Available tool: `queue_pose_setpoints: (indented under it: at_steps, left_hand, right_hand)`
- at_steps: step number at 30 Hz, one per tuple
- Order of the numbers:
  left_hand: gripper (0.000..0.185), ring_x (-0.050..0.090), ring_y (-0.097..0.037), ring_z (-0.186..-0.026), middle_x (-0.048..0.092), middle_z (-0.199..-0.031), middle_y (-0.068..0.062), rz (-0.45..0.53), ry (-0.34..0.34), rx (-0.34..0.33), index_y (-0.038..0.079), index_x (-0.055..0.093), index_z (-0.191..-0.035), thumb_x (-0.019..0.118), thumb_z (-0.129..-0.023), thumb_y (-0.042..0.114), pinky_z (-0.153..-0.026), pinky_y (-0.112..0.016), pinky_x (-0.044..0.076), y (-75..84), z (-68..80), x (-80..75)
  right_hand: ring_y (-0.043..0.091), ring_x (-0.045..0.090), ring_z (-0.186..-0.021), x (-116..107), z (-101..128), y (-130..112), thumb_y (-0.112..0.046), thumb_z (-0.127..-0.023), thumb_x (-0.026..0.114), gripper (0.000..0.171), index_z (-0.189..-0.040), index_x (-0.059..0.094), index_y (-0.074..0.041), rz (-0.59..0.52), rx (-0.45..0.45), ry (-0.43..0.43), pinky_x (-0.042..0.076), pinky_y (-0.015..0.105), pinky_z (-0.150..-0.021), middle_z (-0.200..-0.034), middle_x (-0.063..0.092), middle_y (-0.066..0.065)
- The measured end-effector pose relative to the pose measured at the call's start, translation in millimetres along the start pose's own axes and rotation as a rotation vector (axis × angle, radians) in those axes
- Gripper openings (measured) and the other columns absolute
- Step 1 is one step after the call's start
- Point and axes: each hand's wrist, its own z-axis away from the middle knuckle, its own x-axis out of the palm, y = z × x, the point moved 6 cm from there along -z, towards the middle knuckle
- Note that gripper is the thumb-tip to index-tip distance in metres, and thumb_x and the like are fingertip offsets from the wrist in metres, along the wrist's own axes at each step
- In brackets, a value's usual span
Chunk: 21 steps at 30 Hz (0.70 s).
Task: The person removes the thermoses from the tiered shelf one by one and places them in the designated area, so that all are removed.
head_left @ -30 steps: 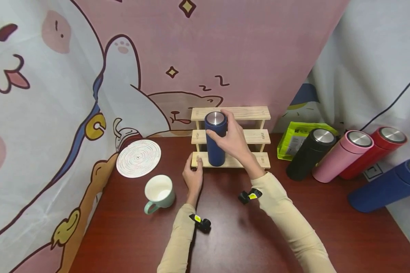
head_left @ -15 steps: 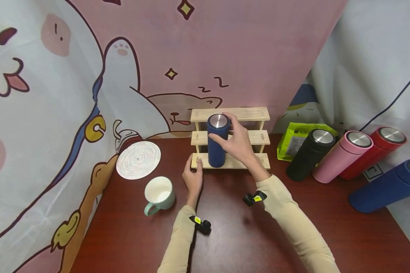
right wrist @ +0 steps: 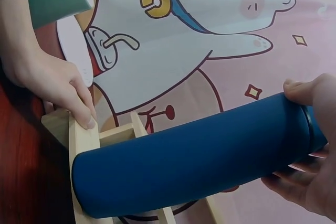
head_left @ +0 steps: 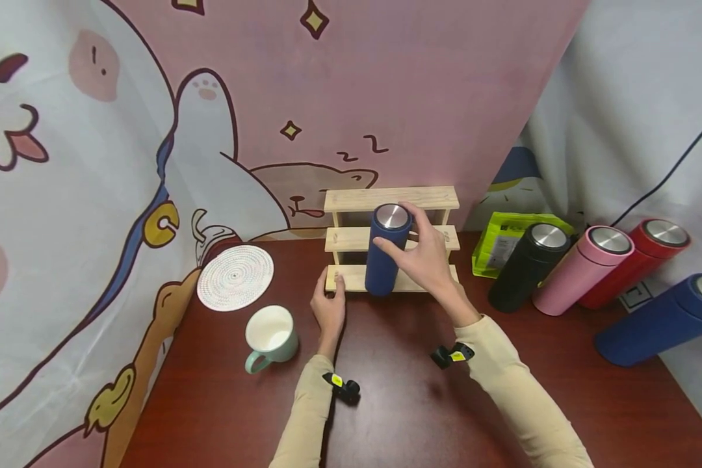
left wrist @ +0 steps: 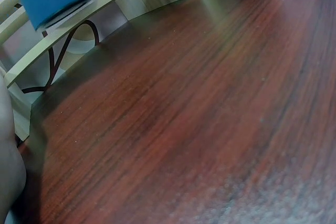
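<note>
My right hand (head_left: 427, 260) grips a blue thermos flask (head_left: 381, 260) near its silver-topped lid, thumb on one side and fingers on the other. The flask stands nearly upright at the lowest step of a three-tier wooden shelf (head_left: 351, 276). In the left wrist view, the flask's base (left wrist: 58, 3) juts out past that step's front edge. My left hand (head_left: 329, 311) holds the left end of the lowest step, thumb on top and fingers along the side. The right wrist view shows that left thumb pressing on the wood beside the flask.
Left of my left hand is a mint-green mug (head_left: 272, 335), with a round woven mat (head_left: 235, 278) behind it. At right stand black (head_left: 526, 270), pink (head_left: 582, 270), red (head_left: 637, 260) and another blue flask (head_left: 658, 318). A lime-green bag (head_left: 494, 247) sits behind the black one.
My right hand has carried the blue flask rightward along the lowest step and slightly toward me. My left hand keeps its hold on the shelf's left end.
</note>
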Motion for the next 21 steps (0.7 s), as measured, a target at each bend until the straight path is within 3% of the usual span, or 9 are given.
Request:
queue_pose_setpoints:
  at_steps: [9,16,18,21]
  left_hand:
    - [0.048,0.063,-0.021,-0.120,0.066,-0.137,-0.006,-0.003,-0.007,-0.003,0.013,0.061,-0.141,0.068,-0.097,0.032,-0.089,-0.042,0.054,-0.1,0.1,1.0]
    - [0.048,0.061,-0.021,-0.123,0.065,-0.139,-0.005,0.011,-0.014,-0.017,0.013,0.061,-0.142,0.068,-0.098,0.032,-0.090,-0.045,0.054,-1.3,1.2,0.2]
    - [0.047,0.062,-0.021,-0.120,0.066,-0.138,-0.005,0.007,-0.009,-0.010,0.015,0.061,-0.141,0.068,-0.098,0.031,-0.090,-0.044,0.054,-1.4,1.7,-0.1]
    - [0.045,0.064,-0.020,-0.115,0.067,-0.136,-0.005,0.004,-0.004,-0.002,0.018,0.062,-0.140,0.069,-0.097,0.031,-0.088,-0.043,0.055,-1.2,1.9,0.1]
  right_hand:
    - [0.029,0.071,-0.107,-20.2,13.2,2.3,-0.027,-0.081,0.087,0.073,-0.144,0.052,-0.013,-0.005,0.035,-0.005,0.059,0.048,-0.087,-0.127,0.068,0.011]
    - [0.030,0.070,-0.108,-37.3,22.5,4.9,-0.023,-0.082,0.086,0.074,-0.146,0.050,-0.012,0.025,0.024,0.003,0.059,0.049,-0.086,-0.128,0.067,0.012]
    - [0.028,0.070,-0.108,-42.4,24.6,6.9,-0.024,-0.082,0.086,0.073,-0.146,0.050,-0.012,0.043,0.034,0.009,0.059,0.045,-0.086,-0.128,0.067,0.012]
    - [0.025,0.069,-0.101,-50.3,27.7,9.8,-0.023,-0.083,0.085,0.073,-0.146,0.050,-0.012,0.063,0.049,0.017,0.057,0.028,-0.079,-0.127,0.068,0.012]
